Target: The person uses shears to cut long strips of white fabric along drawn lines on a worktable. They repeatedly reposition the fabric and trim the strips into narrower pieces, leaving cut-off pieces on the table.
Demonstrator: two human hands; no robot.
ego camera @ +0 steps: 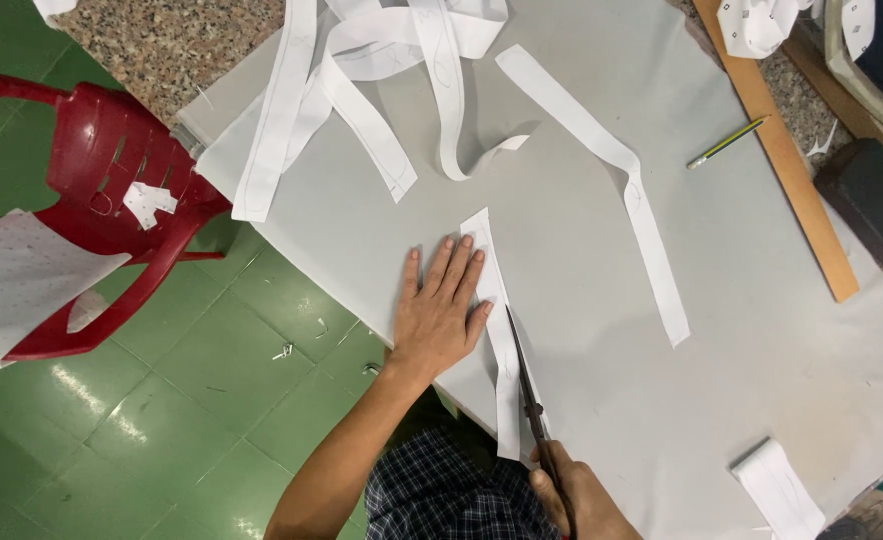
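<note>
Head view: lower centre of the frame, the left hand (441, 310) lies flat, fingers spread, on grey cloth (601, 330) beside a white paper strip (499, 330). The right hand (576, 495) grips scissors (527, 385) cutting along that strip.
</note>
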